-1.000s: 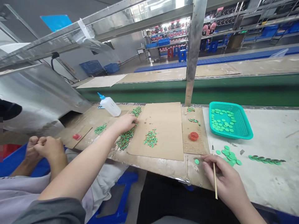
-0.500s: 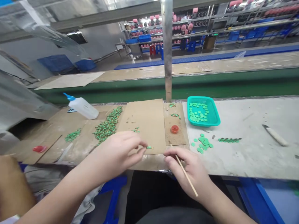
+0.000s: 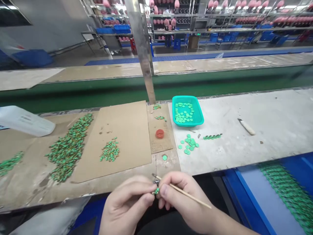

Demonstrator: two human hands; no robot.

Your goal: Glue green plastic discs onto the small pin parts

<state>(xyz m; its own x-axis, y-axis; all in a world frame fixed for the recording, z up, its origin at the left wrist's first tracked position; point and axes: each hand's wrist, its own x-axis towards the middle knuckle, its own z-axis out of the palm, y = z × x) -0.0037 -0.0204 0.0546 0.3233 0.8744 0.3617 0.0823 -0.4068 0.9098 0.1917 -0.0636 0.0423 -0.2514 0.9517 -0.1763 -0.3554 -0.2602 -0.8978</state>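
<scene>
My left hand (image 3: 132, 204) is closed in a pinch on a small green piece (image 3: 156, 191) with tiny gold-brown bits, in front of the table edge. Close beside it, my right hand (image 3: 182, 192) grips a thin wooden stick (image 3: 189, 195) between thumb and fingers. The stick's dark tip lies just above the green piece, by a small dark bit I cannot make out. Whether the right fingertips touch the piece is unclear. Just beyond the hands, a single green disc (image 3: 164, 157) lies on the table.
A cardboard sheet (image 3: 129, 130) bears a pile of small green pieces (image 3: 110, 150); a larger heap (image 3: 70, 147) lies left of it. Beyond my hands are a red cap (image 3: 159, 133), a teal basket (image 3: 200, 118) with discs, loose discs (image 3: 190, 143), a knife (image 3: 246, 126) and a white bottle (image 3: 26, 120).
The view has swung rightward. My left hand has left the cardboard and come beside my right hand, a small green piece in its pinch. The stick has stayed in my right hand.
</scene>
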